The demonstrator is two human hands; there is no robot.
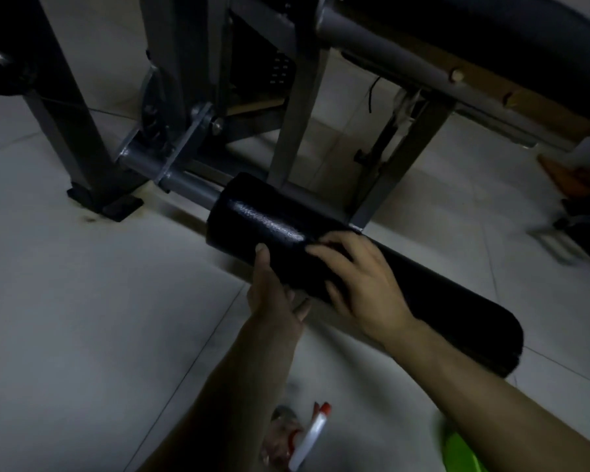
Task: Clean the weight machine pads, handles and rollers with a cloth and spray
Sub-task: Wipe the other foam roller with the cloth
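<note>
Black foam roller (269,219) sits low over the floor (82,318) on a steel bar (184,183). Its long axis runs from far left to near right. Too dark to tell whether it is one piece or two meeting under the hands.

Left hand (271,298) is the working grip on the near side. Its thumb (262,257) points up the roller's near face and the fingers go underneath, so it cups the roller. The fingers are mostly hidden. Right hand (365,284) lies on top just to the right, fingers fairly straight and spread, pressing down rather than wrapped. The hands are close together, near mid-length.

From the grip, uncleaned roller extends both ways along the axis. The shiny far-left end is nearer the left hand and the long near-right end is nearer the right.

No cloth shows in either hand. Spray bottle (309,437) lies on the floor near the camera, between the forearms and well apart from the roller. A green thing (464,451) at the near right edge may be the cloth, but it is blurred.

Judgement: wiping can't start until a hand comes back near for cloth or spray. The right is nearer the green thing and the left is nearer the bottle. Bench pad (525,39) is at far right.
</note>
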